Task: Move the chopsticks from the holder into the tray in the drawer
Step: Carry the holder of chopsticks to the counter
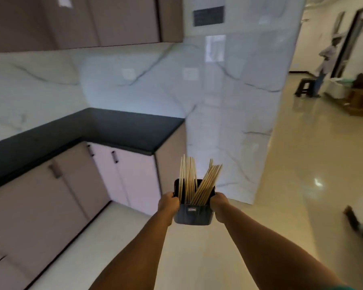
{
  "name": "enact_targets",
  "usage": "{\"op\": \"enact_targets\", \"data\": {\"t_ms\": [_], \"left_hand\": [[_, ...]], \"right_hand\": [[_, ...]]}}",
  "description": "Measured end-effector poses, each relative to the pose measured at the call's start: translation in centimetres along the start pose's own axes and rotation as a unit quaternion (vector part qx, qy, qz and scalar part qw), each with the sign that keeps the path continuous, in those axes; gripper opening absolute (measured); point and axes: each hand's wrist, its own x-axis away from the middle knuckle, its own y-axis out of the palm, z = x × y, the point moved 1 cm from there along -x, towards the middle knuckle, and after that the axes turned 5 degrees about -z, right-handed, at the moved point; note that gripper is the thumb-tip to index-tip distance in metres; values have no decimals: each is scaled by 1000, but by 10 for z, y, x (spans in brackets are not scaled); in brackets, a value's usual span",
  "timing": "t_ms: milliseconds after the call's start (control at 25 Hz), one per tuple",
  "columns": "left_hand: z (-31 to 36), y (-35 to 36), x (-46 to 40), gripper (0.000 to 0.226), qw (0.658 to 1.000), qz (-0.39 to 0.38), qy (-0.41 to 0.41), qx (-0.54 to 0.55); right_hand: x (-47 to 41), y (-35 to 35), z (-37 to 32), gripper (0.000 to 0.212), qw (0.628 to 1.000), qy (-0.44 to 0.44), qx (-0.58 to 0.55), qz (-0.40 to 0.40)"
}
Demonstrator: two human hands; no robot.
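You hold the holder (194,212) out in front of you with both arms stretched forward, above the pale glossy floor (197,258) and not resting on any surface. Your left hand (168,205) is wrapped around the holder's left side, fingers curled over its upper edge, and your right hand (220,207) is clamped the same way on its right side, so the dark, square-sided container sits squarely between the two hands, touching both. The chopsticks (197,185) are all inside the holder, their upper ends standing well above its rim: one bundle at the left stands nearly upright, close to your left hand's fingers, and a second bundle leans to the right, its tips fanned out above your right hand. Neither hand touches the chopsticks themselves; only the holder's walls are gripped. A small pale label (192,209) shows on the holder's near face, its print too blurred to read. To your left, a black countertop (113,130) wraps around a corner over pale cabinet doors (124,174) with dark handles, all shut. A white marble wall (228,122) rises beyond the holder. Far off to the right, a person (325,65) stands in a hallway beside a dark stool (304,87).
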Motion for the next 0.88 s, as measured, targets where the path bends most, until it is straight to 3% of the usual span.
{"op": "enact_targets", "data": {"t_ms": [200,360,560,880], "left_hand": [[-95,-132,1,30,983,132,-97,79],[-167,-219,12,26,950,210,-161,168],[-235,-315,15,27,900,318,-219,203],[-306,-403,43,28,832,433,-262,226]], "right_hand": [[-6,167,-35,24,988,-4,92,-125],[3,295,-50,26,955,-48,179,-232],[9,439,-77,26,907,-104,245,-327],[39,592,-91,19,827,-140,315,-445]]}}
